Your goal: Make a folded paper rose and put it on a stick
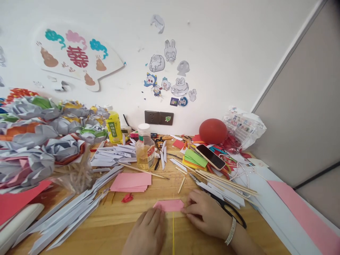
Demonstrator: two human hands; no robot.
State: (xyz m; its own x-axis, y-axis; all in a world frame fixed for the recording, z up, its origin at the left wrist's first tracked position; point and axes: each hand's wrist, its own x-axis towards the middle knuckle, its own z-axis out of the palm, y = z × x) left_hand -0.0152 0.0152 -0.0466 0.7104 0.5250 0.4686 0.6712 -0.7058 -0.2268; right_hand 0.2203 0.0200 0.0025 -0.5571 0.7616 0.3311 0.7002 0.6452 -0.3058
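A small strip of folded pink paper (170, 205) lies flat on the wooden table in front of me, its two ends slanted. My left hand (147, 228) presses its fingers together on the left end. At the right end, my right hand (203, 214) pinches the paper with thumb and fingertips, and its wrist wears a bracelet. Below the paper a thin yellow line (173, 233) runs towards me. A stack of pink paper sheets (131, 182) sits just beyond my left hand. Black-handled scissors (231, 209) lie beside my right hand, partly under white paper strips.
Folded white strips (77, 209) spread at left, near a heap of paper flowers (32, 138). A bottle with amber liquid (145, 152) stands mid-table. Wooden sticks (225, 181), a phone (210, 157) and a red balloon (213, 131) are at right.
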